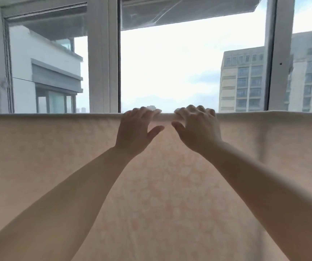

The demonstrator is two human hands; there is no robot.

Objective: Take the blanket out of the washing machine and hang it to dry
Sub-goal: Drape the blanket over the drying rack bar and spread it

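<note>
A pale peach blanket (48,157) with a faint flowery pattern hangs spread across the whole width of the view, its top fold running level at mid-height. My left hand (134,130) and my right hand (198,129) lie side by side on that top fold near the middle. The fingers of both hands reach over the fold and their tips are partly hidden behind it. Both thumbs stick out on the near side, pointing toward each other with a small gap between them. What bears the blanket is hidden under the fold.
Right behind the blanket stands a window with white frames (103,63) and an open pane at the top. Outside are tall apartment buildings (243,81) and bright sky.
</note>
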